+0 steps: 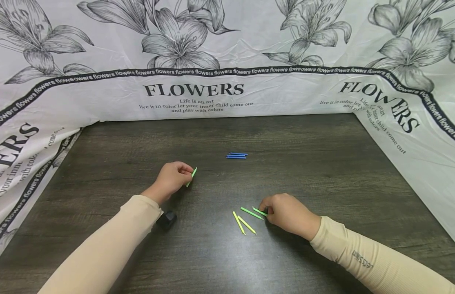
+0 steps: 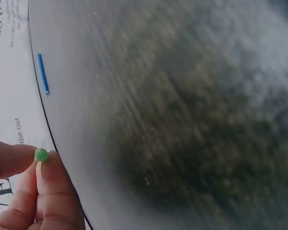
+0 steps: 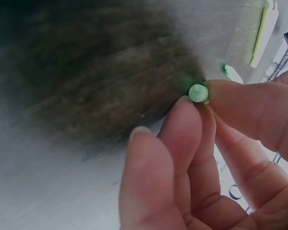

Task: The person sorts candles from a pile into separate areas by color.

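The person's left hand (image 1: 172, 180) pinches a slim, light-green stick (image 1: 194, 172) over the left part of the dark wood-grain table (image 1: 304, 155). The right hand (image 1: 289, 214) pinches a slim, bright-green stick (image 1: 257, 210) between thumb and fingers, just beside a loose green stick (image 1: 251, 213). Two thin yellow sticks (image 1: 246, 225) lie near it, with thin blue sticks (image 1: 236, 157) grouped farther back.

Dk tbl (image 1: 315, 163) & floral cloth (image 1: 246, 53) show tabletop setup.

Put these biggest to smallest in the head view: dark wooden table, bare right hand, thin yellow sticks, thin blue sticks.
1. Dark wooden table
2. Right hand
3. Yellow sticks, blue sticks: can't rank; the blue lie farther away.
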### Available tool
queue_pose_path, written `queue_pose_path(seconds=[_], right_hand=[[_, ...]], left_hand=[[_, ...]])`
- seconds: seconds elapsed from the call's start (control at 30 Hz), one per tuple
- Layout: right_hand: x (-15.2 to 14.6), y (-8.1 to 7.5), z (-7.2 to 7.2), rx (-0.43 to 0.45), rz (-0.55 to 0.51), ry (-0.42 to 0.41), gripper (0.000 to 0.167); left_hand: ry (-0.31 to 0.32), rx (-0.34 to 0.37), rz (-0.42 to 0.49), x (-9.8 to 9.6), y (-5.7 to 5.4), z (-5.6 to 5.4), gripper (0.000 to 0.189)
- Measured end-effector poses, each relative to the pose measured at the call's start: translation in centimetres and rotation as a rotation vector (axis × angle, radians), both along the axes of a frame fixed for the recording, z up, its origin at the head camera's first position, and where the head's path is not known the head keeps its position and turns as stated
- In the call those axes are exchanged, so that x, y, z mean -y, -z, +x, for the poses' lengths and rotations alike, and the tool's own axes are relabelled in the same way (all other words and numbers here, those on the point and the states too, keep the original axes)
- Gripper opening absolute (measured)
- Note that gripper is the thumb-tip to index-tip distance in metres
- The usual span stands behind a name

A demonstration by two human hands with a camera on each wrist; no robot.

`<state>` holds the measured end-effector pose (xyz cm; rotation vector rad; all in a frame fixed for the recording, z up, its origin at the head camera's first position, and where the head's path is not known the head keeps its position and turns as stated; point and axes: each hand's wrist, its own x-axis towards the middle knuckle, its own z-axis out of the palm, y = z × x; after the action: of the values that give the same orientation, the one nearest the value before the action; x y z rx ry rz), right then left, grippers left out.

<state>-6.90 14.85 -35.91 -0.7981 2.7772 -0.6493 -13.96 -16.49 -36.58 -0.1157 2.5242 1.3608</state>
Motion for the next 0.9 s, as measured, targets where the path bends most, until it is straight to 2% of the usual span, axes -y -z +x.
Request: queue_pose_path(seconds=[0.5,0.9], right_hand=[[0.0,-0.1,0.1,-0.002,-0.006,-0.002,0.028],[0.0,-0.1,0.1,0.011,0.006,0.005,0.026]], left_hand=[[-0.018,-0.004,-0.049,0.8,0.2,-1.1,0.024],[-0.013,0.015,-0.036,1.1,0.0,-1.5,0.024]])
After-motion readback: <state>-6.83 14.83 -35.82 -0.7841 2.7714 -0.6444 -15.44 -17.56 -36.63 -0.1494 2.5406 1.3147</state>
